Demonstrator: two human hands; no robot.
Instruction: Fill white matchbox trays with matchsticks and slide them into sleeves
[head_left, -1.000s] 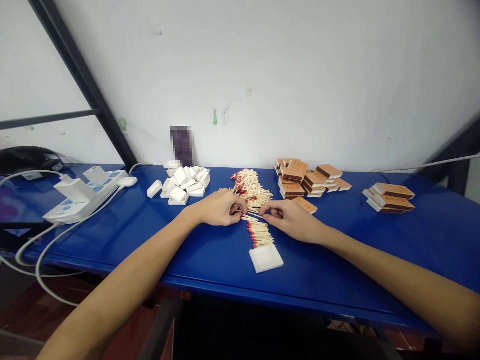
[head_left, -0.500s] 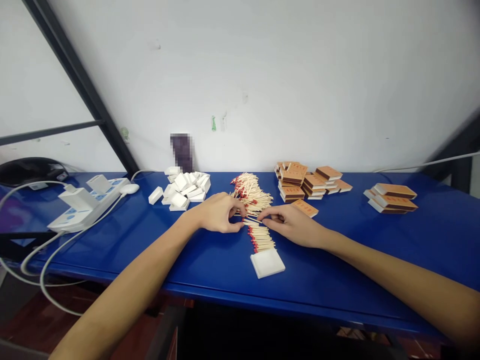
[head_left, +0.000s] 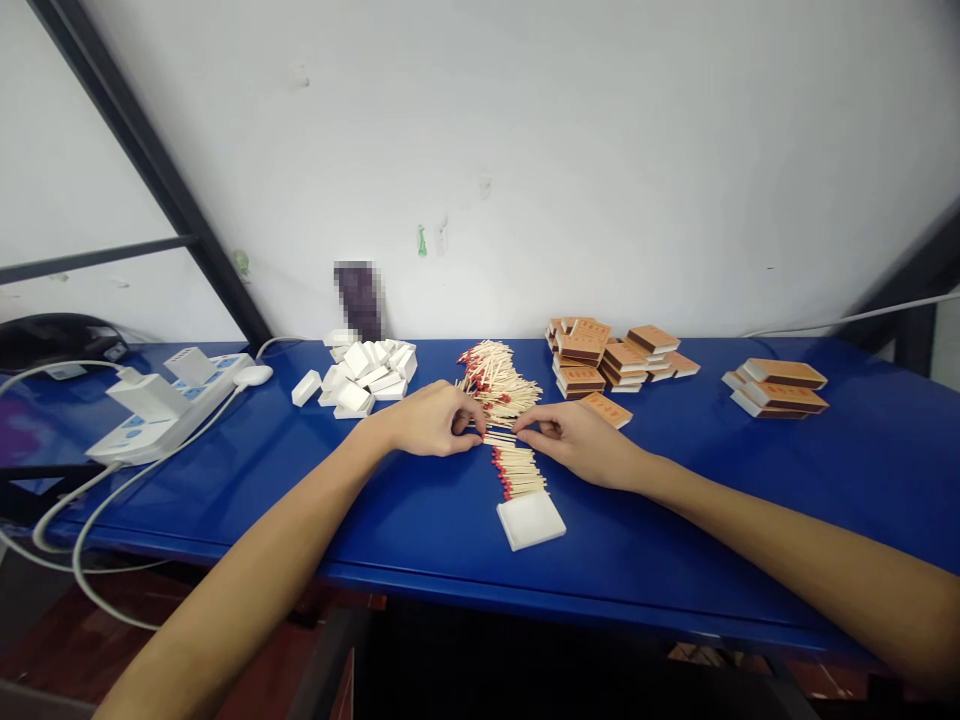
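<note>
Between the fingertips of both hands lie a few matches point(head_left: 499, 439). My left hand point(head_left: 436, 420) has thumb and fingers bent round their red-headed ends. My right hand point(head_left: 581, 442) pinches at their plain ends. Just behind is a heaped pile of loose matches point(head_left: 499, 378), partly covered by my left fingers. A neat row of matches point(head_left: 519, 472) runs towards me, heads to the left. At its near end sits a white matchbox tray point(head_left: 532, 519), touching or very close to the row.
White matchbox trays point(head_left: 367, 375) are heaped at the back left. Orange matchbox sleeves point(head_left: 585, 345) are stacked behind my right hand, with more matchbox sleeves point(head_left: 780, 388) further right. A power strip point(head_left: 169, 410) with cables lies on the left of the blue table point(head_left: 420, 540).
The view has shifted slightly. My hands stay at the same spot, with the matches between them drawn closer together and lying straighter.
</note>
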